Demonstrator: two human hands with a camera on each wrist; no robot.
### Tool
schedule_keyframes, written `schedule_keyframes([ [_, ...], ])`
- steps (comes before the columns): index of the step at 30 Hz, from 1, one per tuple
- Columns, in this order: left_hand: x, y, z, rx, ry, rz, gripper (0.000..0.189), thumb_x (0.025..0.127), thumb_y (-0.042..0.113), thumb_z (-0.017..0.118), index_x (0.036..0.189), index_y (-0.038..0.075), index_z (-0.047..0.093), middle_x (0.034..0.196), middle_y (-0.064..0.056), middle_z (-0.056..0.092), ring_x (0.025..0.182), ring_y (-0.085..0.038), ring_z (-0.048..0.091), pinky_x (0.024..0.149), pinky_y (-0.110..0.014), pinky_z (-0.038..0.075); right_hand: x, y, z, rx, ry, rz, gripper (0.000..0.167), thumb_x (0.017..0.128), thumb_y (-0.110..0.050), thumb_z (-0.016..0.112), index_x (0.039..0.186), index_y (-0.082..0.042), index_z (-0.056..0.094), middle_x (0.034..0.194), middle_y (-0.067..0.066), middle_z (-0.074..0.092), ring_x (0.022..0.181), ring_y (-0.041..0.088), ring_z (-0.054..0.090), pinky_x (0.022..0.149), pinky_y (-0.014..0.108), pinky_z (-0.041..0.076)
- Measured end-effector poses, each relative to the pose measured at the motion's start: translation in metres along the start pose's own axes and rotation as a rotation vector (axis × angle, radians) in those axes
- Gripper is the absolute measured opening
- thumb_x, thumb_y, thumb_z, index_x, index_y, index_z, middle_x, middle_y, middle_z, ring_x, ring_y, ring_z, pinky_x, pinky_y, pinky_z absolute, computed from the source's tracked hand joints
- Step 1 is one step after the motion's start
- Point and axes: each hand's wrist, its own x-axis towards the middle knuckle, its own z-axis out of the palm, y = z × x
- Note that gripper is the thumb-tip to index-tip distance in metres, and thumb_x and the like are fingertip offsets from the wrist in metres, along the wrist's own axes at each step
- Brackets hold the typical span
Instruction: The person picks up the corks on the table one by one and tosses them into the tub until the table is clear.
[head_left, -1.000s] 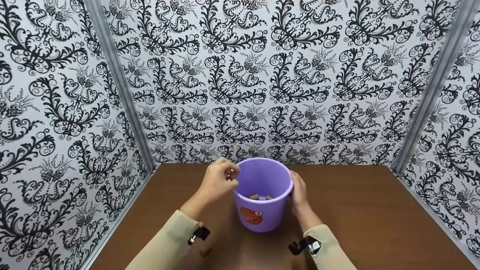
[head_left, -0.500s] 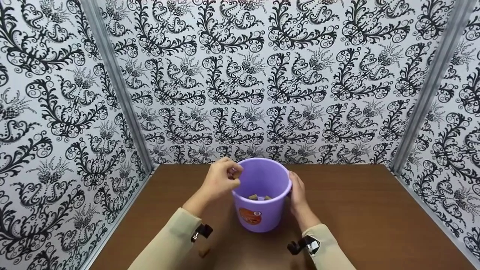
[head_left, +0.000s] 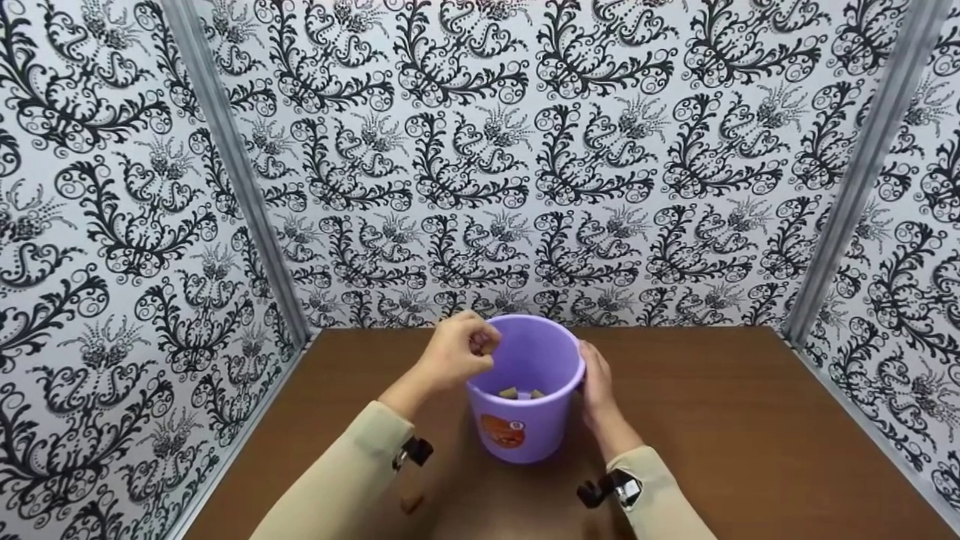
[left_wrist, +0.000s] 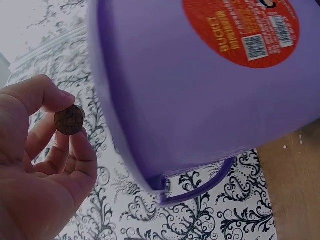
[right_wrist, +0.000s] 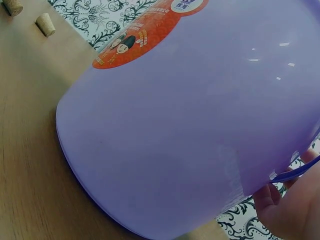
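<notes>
A purple bucket (head_left: 546, 427) with a red sticker stands upright on the table. My left hand (head_left: 456, 349) is at its left rim, thumb and fingers pinching a brown cork (left_wrist: 69, 120), whose round end shows in the left wrist view. On the opposite side, my right hand (head_left: 597, 379) grips the bucket by its rim, beside the purple handle (right_wrist: 298, 171); part of its fingers is hidden behind the wall. Several light pieces, apparently corks (head_left: 508, 393), lie at the bottom inside the bucket.
Near the left sleeve one loose cork (head_left: 411, 501) lies on the brown table (head_left: 697, 420). The right wrist view shows another loose cork (right_wrist: 45, 24) beside it. Patterned panels (head_left: 555, 187) close off the back and both sides.
My left hand has moved slightly to the right, closer over the bucket's left rim, with the cork in its fingers. The right hand and bucket have stayed nearly still.
</notes>
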Motion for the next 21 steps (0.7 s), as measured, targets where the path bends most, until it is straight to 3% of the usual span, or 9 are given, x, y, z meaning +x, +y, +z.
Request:
schedule_keyframes([
  [6,0.009,0.007,0.008,0.061,-0.055,0.01,0.035,0.073,-0.005,0.074,0.106,0.007,0.079,0.1,-0.001,0.063,0.091,-0.014,0.061,0.079,-0.022,0.059,0.001,-0.003,-0.006,-0.009,-0.007,-0.015,0.041,0.112,-0.027,0.043,0.131,0.002,0.066,0.113,0.002,0.072,0.102,0.016,0.065,0.093,0.033,0.053],
  [13,0.018,0.019,0.006,0.174,-0.115,0.128,0.036,0.073,-0.002,0.075,0.108,0.004,0.08,0.103,-0.003,0.065,0.094,-0.016,0.063,0.082,-0.022,0.059,0.003,-0.003,-0.006,-0.019,0.01,-0.033,0.046,0.112,-0.024,0.039,0.133,0.011,0.062,0.115,0.012,0.072,0.104,0.021,0.066,0.097,0.037,0.053],
  [21,0.023,0.025,0.003,0.158,-0.176,0.049,0.039,0.075,-0.004,0.075,0.113,0.006,0.079,0.105,-0.002,0.064,0.097,-0.016,0.065,0.085,-0.021,0.06,0.0,0.0,0.001,-0.004,-0.004,-0.034,0.047,0.113,-0.024,0.039,0.135,0.011,0.061,0.116,0.01,0.073,0.103,0.019,0.066,0.094,0.033,0.053],
])
